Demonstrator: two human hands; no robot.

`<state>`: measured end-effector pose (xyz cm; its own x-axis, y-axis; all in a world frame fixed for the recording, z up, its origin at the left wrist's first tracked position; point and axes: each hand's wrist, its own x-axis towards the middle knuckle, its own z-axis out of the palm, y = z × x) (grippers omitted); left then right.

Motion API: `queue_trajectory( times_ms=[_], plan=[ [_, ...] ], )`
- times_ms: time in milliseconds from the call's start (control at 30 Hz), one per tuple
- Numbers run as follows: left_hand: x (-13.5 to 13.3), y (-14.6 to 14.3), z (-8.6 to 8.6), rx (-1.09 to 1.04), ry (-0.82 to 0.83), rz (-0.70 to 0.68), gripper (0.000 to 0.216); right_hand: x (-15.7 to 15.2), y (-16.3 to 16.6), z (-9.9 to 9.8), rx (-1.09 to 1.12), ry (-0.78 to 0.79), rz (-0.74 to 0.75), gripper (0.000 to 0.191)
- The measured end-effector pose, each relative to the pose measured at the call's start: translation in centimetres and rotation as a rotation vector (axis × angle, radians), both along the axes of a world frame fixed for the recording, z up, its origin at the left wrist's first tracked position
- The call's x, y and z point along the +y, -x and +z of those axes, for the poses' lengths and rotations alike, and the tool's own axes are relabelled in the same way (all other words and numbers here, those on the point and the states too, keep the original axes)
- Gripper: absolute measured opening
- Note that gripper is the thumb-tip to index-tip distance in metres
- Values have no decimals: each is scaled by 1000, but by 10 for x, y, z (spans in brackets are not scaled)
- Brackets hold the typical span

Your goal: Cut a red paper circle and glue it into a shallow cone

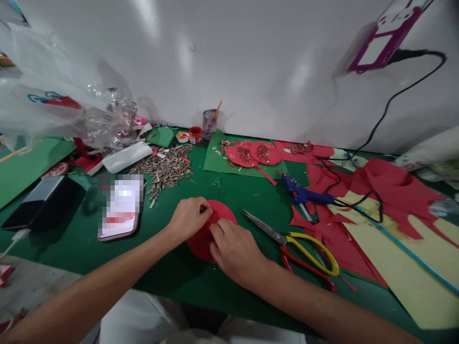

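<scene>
On the green tabletop (168, 274), close to its near edge, a round red paper (199, 246) is partly covered by both hands. The left hand (190, 217) is curled narrow at its upper left part, the fingers drawn in; whether anything is pinched there cannot be told. The right hand (236, 246) is laid over its right part with the fingers loosely bent; whether the paper is gripped by it cannot be told either. Just to the right, scissors (278, 237) with yellow and red handles are laid, and past them a blue glue gun (304, 195) is set beside red scraps (337, 241) and pale yellow sheets (401, 272). To the left, a lit phone (124, 205) is placed near a heap of striped seeds (168, 167). Farther back, red paper shapes (234, 155) topped with seeds are rested on a green sheet (217, 162), near a red jar (195, 135). The tabletop is backed by a white wall (251, 62), where a black cable (385, 107) is plugged into a purple-framed socket (385, 40).
</scene>
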<state>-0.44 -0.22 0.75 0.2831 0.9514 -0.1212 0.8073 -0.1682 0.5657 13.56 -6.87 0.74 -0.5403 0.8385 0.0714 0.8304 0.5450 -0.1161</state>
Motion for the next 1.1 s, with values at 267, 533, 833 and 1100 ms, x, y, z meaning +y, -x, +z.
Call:
queue_trajectory(
  times_ms=[267, 533, 833, 1100],
  plan=[
    [-3, -3, 0, 47, -35, 74, 19, 10, 8, -1, -103, 87, -75, 18],
    [-8, 16, -6, 3, -146, -63, 15, 5, 1, 5, -100, 170, -154, 16],
    [-22, 21, -21, 103, -354, -257, 28, 3, 3, 2, -108, 184, -192, 16],
    [-22, 18, -22, 197, -345, -278, 29, 3, 2, 4, -90, 211, -203, 17]
  ],
)
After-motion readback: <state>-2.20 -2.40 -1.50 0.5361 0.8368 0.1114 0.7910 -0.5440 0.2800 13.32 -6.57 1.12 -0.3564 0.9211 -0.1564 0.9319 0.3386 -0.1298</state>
